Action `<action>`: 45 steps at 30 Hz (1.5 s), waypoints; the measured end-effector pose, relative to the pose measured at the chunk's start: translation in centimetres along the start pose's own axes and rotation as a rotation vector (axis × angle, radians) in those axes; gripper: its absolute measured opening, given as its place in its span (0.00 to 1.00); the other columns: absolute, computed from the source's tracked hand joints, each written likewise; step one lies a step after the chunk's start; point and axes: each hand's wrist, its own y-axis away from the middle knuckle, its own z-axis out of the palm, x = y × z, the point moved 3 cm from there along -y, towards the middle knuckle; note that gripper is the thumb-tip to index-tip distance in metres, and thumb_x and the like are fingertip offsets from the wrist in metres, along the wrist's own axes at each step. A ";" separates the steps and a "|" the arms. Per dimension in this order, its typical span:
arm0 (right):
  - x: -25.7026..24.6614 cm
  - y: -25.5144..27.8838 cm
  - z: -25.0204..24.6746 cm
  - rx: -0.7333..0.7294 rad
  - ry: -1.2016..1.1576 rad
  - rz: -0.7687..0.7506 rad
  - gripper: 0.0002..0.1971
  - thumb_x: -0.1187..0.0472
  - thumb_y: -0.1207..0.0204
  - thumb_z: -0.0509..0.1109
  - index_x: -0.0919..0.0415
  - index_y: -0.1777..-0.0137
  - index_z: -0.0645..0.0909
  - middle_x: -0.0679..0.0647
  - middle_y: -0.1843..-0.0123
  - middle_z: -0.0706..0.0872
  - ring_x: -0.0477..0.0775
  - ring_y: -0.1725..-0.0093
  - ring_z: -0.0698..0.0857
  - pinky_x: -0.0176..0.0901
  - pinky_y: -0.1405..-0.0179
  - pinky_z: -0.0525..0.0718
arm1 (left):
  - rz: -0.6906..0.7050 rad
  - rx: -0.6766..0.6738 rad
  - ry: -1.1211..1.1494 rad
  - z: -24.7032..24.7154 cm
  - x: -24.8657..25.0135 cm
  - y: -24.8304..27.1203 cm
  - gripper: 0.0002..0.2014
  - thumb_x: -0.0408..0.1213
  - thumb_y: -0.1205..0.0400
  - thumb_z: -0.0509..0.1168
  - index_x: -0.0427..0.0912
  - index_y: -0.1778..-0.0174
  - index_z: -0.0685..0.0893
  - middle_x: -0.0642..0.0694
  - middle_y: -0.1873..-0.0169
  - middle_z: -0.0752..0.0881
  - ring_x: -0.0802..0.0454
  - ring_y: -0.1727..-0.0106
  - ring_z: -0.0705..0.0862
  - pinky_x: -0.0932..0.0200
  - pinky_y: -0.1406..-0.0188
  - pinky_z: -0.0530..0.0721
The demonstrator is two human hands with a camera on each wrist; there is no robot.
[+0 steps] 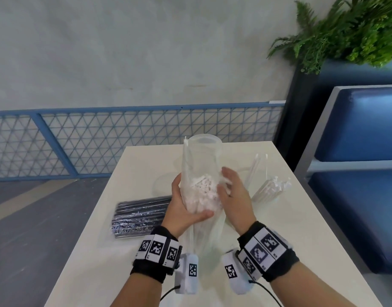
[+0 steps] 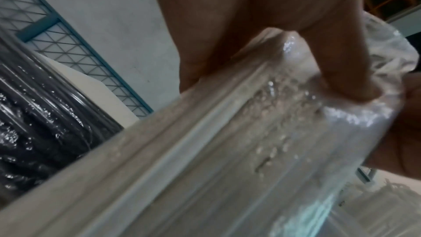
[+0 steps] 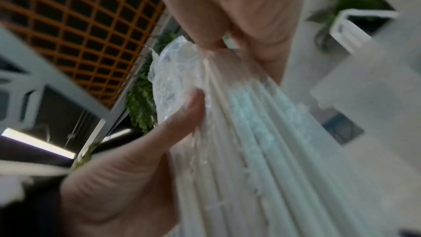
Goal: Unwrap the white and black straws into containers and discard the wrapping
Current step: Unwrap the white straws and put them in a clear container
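White table [image 1: 279,229]; blue mesh railing [image 1: 124,134] behind; fern planter [image 1: 345,29], blue bench [image 1: 367,134] at rt.

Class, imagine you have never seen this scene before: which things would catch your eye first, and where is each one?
First, at the centre of the white table, the left hand and right hand grip a bundle of white straws in clear plastic wrapping. To its left lies a shiny wrapped pack of black straws; behind it stands a clear container. A green plant fills the upper right corner.
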 end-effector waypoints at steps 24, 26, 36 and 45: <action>-3.6 -2.1 -1.4 -0.436 1.135 0.050 0.32 0.40 0.25 0.63 0.67 0.35 0.67 0.60 0.39 0.79 0.58 0.36 0.75 0.46 0.49 0.77 | -0.056 -0.026 -0.108 1.6 -0.1 0.1 0.36 0.60 0.40 0.77 0.53 0.38 0.75 0.47 0.44 0.85 0.47 0.40 0.84 0.37 0.37 0.81; -3.3 -2.3 -1.4 -0.510 1.095 0.067 0.32 0.41 0.26 0.66 0.68 0.36 0.67 0.60 0.42 0.82 0.60 0.39 0.78 0.44 0.54 0.75 | -0.074 -0.068 -0.117 1.9 -0.1 0.2 0.39 0.54 0.45 0.82 0.61 0.40 0.72 0.49 0.41 0.83 0.48 0.39 0.82 0.40 0.37 0.82; -1.9 -2.1 -1.8 -0.413 0.614 -0.052 0.31 0.48 0.35 0.78 0.59 0.34 0.75 0.54 0.39 0.85 0.52 0.41 0.82 0.33 0.47 0.75 | -0.062 0.154 -0.025 0.0 -1.1 0.0 0.35 0.44 0.49 0.83 0.53 0.46 0.77 0.48 0.48 0.87 0.50 0.43 0.86 0.49 0.43 0.85; -0.7 -1.9 -1.3 -0.312 -0.151 0.162 0.22 0.77 0.30 0.69 0.58 0.38 0.79 0.53 0.49 0.81 0.53 0.57 0.86 0.34 0.58 0.85 | -0.058 0.059 0.018 -0.6 -1.1 -0.6 0.43 0.42 0.52 0.83 0.48 0.39 0.73 0.46 0.43 0.84 0.51 0.39 0.83 0.53 0.43 0.85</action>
